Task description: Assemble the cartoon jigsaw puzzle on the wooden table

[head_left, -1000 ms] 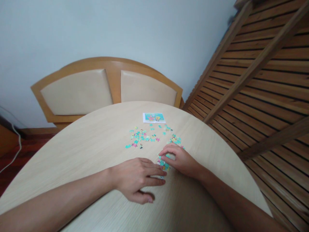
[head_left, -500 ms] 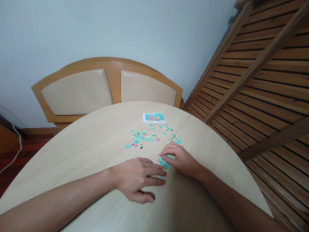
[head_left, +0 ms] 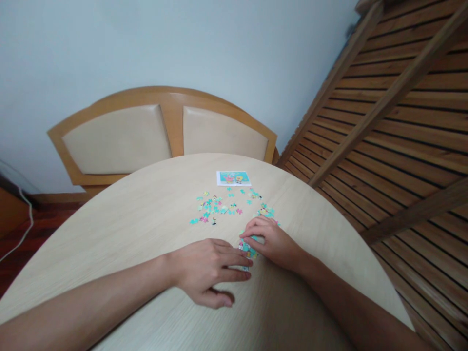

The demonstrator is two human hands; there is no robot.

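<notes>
A small joined patch of jigsaw puzzle, teal with pink and yellow bits, lies on the table between my hands and is partly covered by them. My left hand lies palm down with its fingers spread, the fingertips over the patch's left and near edge. From the right, my right hand reaches over the patch's far side, thumb and index finger pinched at its upper left corner on a puzzle piece mostly hidden by the fingertips. Loose puzzle pieces in teal, pink and yellow are scattered beyond the hands.
A picture card with cartoon figures lies behind the pieces on the round pale wooden table. More pieces sit just past my right hand. A padded bench back stands behind; a slatted wooden panel rises at the right.
My right hand's fingertips have shifted very slightly left at the patch's far edge. The left hand and the loose pieces look unchanged.
</notes>
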